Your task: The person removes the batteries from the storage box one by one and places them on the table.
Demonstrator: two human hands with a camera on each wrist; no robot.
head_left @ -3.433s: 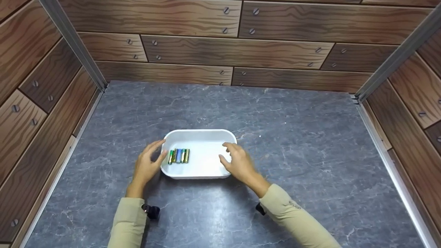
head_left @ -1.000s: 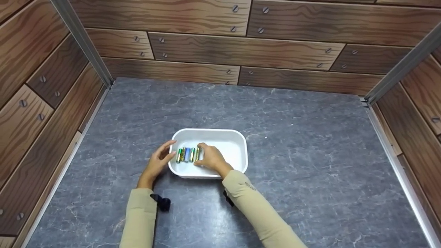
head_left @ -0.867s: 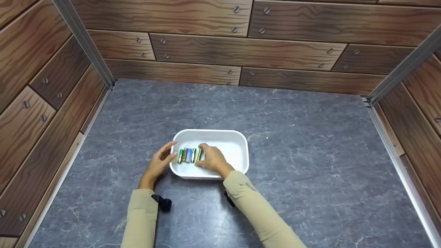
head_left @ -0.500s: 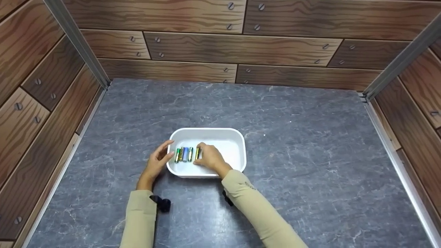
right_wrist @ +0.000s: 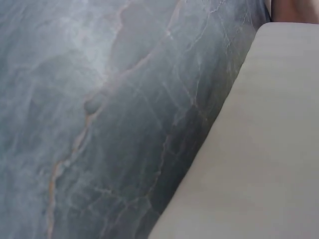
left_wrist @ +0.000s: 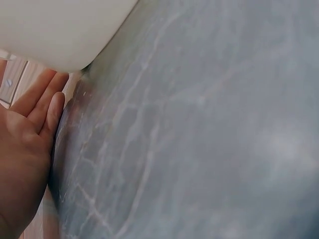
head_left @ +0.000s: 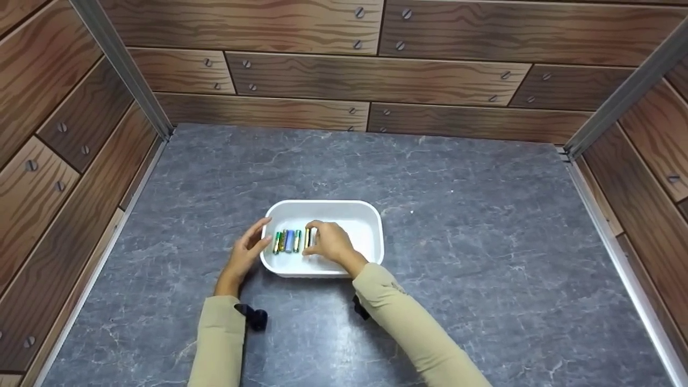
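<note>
A white tray (head_left: 344, 271) stands on the dark marbled surface. Inside its left part lies a row of batteries: a green and gold one (head_left: 277, 243), a gold one, a blue one (head_left: 289, 241) and another green and gold one (head_left: 297, 241). Slightly to the right of this row, my right hand (head_left: 333, 242) pinches a gold and black battery (head_left: 307, 238) end to end between thumb and finger. At the tray's left rim, my left hand (head_left: 244, 257) rests with fairly straight fingers and spread thumb. The left wrist view shows those fingers (left_wrist: 42, 99) beside the tray's outer wall.
Wood-patterned panels (head_left: 301, 75) enclose the surface at the back and both sides, with metal posts (head_left: 121, 70) in the corners. Marbled surface (head_left: 457, 226) extends around the tray. The right wrist view shows mostly this surface and the tray's outer wall (right_wrist: 254, 139).
My right hand has gone from the tray's right rim to the rightmost battery, gripped it and drawn it slightly right, widening the gap to the row. My left hand stays at the left rim.
</note>
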